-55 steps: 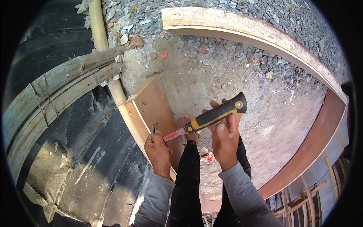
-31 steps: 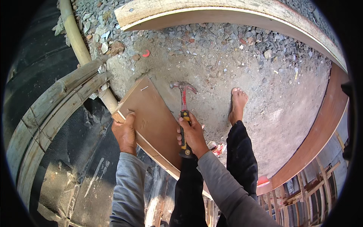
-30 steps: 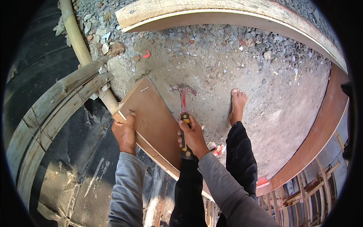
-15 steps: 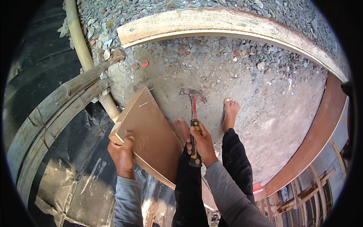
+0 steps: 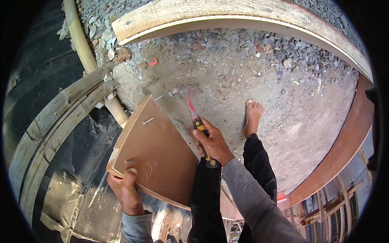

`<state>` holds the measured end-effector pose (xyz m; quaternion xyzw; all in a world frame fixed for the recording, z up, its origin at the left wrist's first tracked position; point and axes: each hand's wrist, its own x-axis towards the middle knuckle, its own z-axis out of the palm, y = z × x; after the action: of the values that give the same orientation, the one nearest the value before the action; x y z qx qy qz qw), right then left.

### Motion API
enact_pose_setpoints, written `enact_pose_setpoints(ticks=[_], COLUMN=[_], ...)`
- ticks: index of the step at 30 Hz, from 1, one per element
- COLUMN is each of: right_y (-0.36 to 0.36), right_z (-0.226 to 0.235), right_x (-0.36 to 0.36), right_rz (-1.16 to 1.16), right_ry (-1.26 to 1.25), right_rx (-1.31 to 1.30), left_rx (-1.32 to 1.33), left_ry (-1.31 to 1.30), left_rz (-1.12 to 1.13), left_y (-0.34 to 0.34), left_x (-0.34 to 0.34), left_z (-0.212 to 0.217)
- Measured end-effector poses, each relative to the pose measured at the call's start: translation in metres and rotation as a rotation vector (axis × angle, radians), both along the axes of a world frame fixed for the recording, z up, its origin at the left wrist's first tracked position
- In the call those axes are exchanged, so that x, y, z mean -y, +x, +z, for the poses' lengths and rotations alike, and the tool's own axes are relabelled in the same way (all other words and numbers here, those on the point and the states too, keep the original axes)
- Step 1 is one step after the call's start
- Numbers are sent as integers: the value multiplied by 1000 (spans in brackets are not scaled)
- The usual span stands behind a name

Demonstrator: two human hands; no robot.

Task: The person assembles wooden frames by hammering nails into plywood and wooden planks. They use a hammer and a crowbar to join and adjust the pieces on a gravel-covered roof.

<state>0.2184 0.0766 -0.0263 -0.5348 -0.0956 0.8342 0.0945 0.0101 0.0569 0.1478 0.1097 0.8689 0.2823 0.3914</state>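
My right hand (image 5: 215, 142) is closed around the black and yellow grip of a claw hammer (image 5: 189, 104). Its red neck and worn steel head point away from me, just right of a brown-faced wooden panel (image 5: 156, 150). My left hand (image 5: 126, 192) grips the panel's near left corner, thumb on the brown face and fingers out of sight beneath the edge. Along the panel's end stand several nails, partly driven: one by my left thumb, another nail (image 5: 148, 120) midway, and one at the far corner. The hammer head touches none of them.
A long curved-looking board (image 5: 227, 14) lies across the gravel (image 5: 275, 48) ahead. Bamboo poles (image 5: 79, 36) and black sheeting (image 5: 44, 77) are on the left. A brown panel (image 5: 338, 154) stands at the right. My bare right foot (image 5: 253, 115) rests on the sandy ground.
The hammer has shifted left toward the panel's nailed end, its head tilting left. My left hand and the held panel corner sit lower and further left in view.
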Motion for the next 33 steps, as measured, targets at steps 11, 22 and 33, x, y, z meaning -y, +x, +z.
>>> enact_pose_setpoints(ticks=[11, 22, 33], right_y=[0, 10, 20], right_z=[0, -11, -5], right_x=[2, -10, -12], right_rz=[79, 249, 307], right_ry=[55, -48, -65], right_rx=[-18, 44, 48], left_rx=[-17, -9, 52], left_ry=[48, -13, -18], left_rz=[80, 62, 76], left_y=[6, 10, 13], left_x=[2, 1, -3], left_z=[2, 8, 15])
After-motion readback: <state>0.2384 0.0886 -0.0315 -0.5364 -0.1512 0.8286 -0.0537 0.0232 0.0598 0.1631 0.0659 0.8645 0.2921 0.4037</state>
